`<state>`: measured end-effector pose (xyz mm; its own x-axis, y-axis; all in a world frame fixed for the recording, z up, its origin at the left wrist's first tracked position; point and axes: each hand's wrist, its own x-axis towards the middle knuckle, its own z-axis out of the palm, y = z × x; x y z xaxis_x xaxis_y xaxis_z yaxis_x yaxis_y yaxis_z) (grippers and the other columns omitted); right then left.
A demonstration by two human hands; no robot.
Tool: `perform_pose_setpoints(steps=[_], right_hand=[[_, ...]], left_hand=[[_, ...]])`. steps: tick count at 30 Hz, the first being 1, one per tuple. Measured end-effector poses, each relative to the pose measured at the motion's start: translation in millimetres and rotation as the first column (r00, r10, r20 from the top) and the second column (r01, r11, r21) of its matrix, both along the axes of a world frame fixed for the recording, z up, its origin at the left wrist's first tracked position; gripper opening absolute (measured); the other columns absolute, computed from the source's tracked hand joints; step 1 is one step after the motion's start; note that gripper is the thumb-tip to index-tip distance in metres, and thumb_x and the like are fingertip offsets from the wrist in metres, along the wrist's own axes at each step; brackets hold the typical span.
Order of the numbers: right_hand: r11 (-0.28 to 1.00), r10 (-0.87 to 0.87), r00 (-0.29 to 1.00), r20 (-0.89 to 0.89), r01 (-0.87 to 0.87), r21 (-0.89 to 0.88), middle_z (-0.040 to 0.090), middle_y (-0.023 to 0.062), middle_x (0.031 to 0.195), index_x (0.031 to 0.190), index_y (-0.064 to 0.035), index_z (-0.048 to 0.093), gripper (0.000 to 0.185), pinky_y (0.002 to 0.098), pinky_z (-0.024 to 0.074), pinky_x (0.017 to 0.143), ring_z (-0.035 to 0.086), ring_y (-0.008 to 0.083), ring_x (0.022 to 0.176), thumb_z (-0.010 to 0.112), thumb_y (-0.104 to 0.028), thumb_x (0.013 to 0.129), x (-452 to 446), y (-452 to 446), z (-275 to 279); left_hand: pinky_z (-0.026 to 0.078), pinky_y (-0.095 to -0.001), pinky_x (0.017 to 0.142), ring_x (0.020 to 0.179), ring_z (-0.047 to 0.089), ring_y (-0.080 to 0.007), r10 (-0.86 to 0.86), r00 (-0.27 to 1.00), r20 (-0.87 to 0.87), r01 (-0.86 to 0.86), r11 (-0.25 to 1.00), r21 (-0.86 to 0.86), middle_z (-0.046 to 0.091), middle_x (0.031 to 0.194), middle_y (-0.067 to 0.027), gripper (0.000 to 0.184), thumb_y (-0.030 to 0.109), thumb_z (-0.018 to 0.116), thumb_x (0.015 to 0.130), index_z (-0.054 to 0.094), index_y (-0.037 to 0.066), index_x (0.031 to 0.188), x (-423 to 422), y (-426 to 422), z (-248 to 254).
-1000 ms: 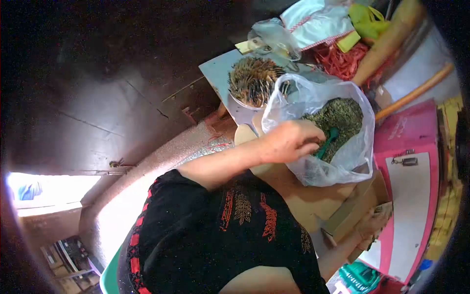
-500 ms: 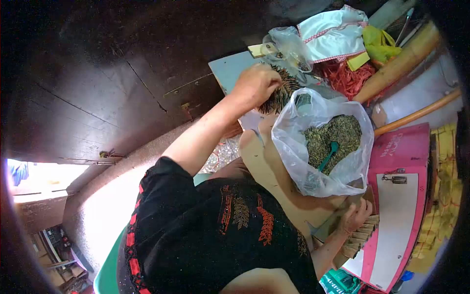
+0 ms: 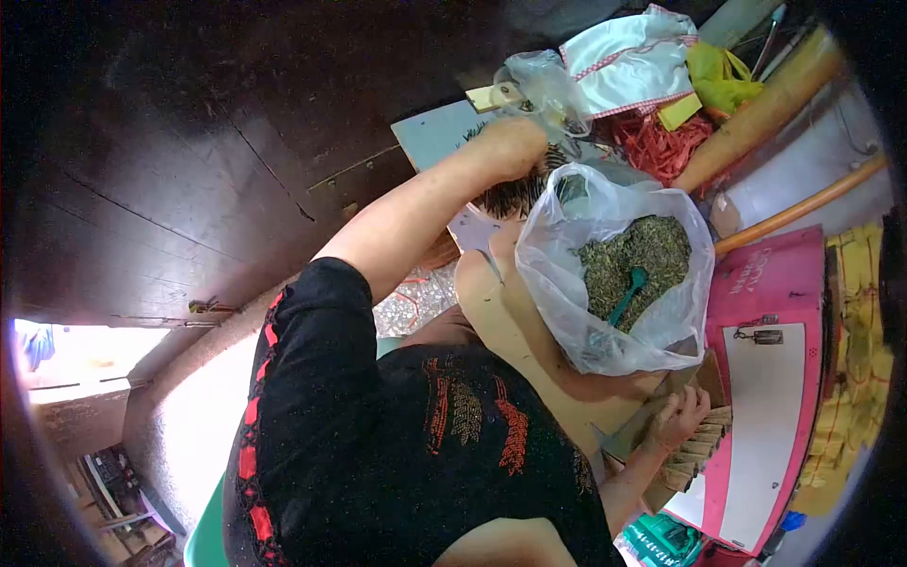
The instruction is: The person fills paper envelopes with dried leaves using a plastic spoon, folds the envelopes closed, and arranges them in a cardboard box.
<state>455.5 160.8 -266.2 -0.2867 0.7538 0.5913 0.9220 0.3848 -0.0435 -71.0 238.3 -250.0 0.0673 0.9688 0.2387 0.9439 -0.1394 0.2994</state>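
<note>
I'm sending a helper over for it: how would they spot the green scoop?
Find the pink-framed white panel at the right. To its upper left sits an open, translucent plastic bag of dull green flakes. Lying in those flakes is the scoop, a smooth, solid teal shape that stands out from the crumbly bits around it.

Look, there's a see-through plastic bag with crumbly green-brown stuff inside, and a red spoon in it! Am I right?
Almost! The spoon isn't red, it's green, as the head camera's view shows. The rest is right: it is in the crumbly green-brown stuff, inside the see-through plastic bag.
</note>
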Motion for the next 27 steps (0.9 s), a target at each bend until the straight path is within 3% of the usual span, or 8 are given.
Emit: perform_pose_setpoints(steps=[4, 10, 12, 13, 16, 22, 24, 27], right_hand=[[1.0, -0.004, 1.0, 0.022, 0.004, -0.017, 0.05, 0.0216, 0.119, 0.106, -0.0009, 0.061, 0.025, 0.0431, 0.043, 0.092, 0.05, 0.0379, 0.109, 0.06, -0.011, 0.083, -7, -4, 3], [0.996, -0.065, 0.998, 0.012, 0.065, -0.061, 0.051, 0.02, 0.117, 0.105, -0.0015, 0.06, 0.024, 0.0415, 0.0422, 0.093, 0.05, 0.0366, 0.109, 0.058, -0.008, 0.082, -21, -8, 7], [0.996, -0.068, 0.998, 0.014, 0.068, -0.065, 0.051, 0.0199, 0.117, 0.104, -0.0016, 0.06, 0.023, 0.0413, 0.0424, 0.093, 0.05, 0.0364, 0.109, 0.058, -0.005, 0.081, -23, -9, 8], [0.995, -0.073, 0.997, 0.014, 0.074, -0.065, 0.051, 0.0199, 0.117, 0.104, -0.0016, 0.06, 0.023, 0.0413, 0.0424, 0.093, 0.05, 0.0364, 0.109, 0.058, -0.005, 0.081, -22, -9, 7], [0.998, -0.029, 0.999, -0.035, 0.027, -0.064, 0.051, 0.0198, 0.117, 0.104, -0.0015, 0.061, 0.023, 0.0416, 0.0423, 0.093, 0.05, 0.0363, 0.109, 0.058, -0.004, 0.081, -17, -5, 5], [0.998, -0.06, 0.998, 0.016, 0.06, 0.011, 0.054, 0.0189, 0.116, 0.102, -0.002, 0.062, 0.02, 0.0415, 0.0447, 0.089, 0.053, 0.0354, 0.105, 0.058, -0.006, 0.083, -48, 0, 23], [0.995, 0.031, 0.998, -0.058, -0.025, 0.1, 0.058, 0.0172, 0.11, 0.1, -0.003, 0.063, 0.018, 0.0408, 0.0468, 0.085, 0.057, 0.0349, 0.098, 0.059, -0.008, 0.083, -74, 4, 34], [0.974, 0.224, 0.901, -0.372, -0.214, 0.069, 0.062, 0.0139, 0.101, 0.098, -0.0021, 0.065, 0.02, 0.0368, 0.0485, 0.078, 0.06, 0.0299, 0.088, 0.06, -0.004, 0.079, -125, 9, 54]], left_hand=[[0.053, -0.0448, 0.071, 0.084, 0.066, -0.0373, 0.099, 0.995, 0.003, -0.098, 0.989, -0.111, 0.067, 0.086, -0.0223, 0.017, 0.002, 0.058, 0.069, 0.07, -0.001, 0.082, 1, 0, 6], [0.052, -0.0451, 0.07, 0.082, 0.066, -0.038, 0.082, 0.996, 0.025, -0.081, 0.995, -0.061, 0.067, 0.084, -0.0212, 0.015, 0.007, 0.061, 0.068, 0.07, 0.001, 0.079, 1, 2, -7], [0.051, -0.0432, 0.067, 0.075, 0.064, -0.0343, 0.085, 0.989, 0.125, -0.096, 0.991, 0.089, 0.067, 0.081, -0.0143, 0.013, 0.019, 0.067, 0.07, 0.071, 0.01, 0.078, -6, -4, -5], [0.049, -0.0418, 0.066, 0.074, 0.062, -0.0346, 0.066, 0.965, 0.253, -0.066, 0.998, -0.007, 0.065, 0.081, -0.0151, 0.016, 0.02, 0.068, 0.07, 0.069, 0.006, 0.077, -11, -11, 8], [0.049, -0.0349, 0.066, 0.075, 0.064, -0.0253, 0.083, 0.913, 0.399, -0.195, 0.949, 0.247, 0.064, 0.08, -0.0135, 0.018, 0.019, 0.068, 0.072, 0.068, 0.003, 0.08, -24, -22, 19], [0.05, -0.0325, 0.065, 0.073, 0.062, -0.0249, -0.068, 0.81, 0.582, -0.271, 0.837, 0.475, 0.059, 0.078, -0.0109, 0.011, 0.011, 0.066, 0.072, 0.067, 0.001, 0.077, -6, -71, 85], [0.049, -0.0314, 0.065, 0.072, 0.061, -0.0239, -0.106, 0.856, 0.507, -0.24, 0.787, 0.569, 0.058, 0.076, -0.0102, 0.007, 0.008, 0.066, 0.073, 0.065, 0.002, 0.076, 16, -87, 103], [0.048, -0.0325, 0.065, 0.073, 0.059, -0.0241, -0.254, 0.85, 0.461, -0.107, 0.774, 0.623, 0.056, 0.075, -0.0089, 0.007, 0.003, 0.067, 0.073, 0.062, 0.003, 0.078, 56, -93, 100]])
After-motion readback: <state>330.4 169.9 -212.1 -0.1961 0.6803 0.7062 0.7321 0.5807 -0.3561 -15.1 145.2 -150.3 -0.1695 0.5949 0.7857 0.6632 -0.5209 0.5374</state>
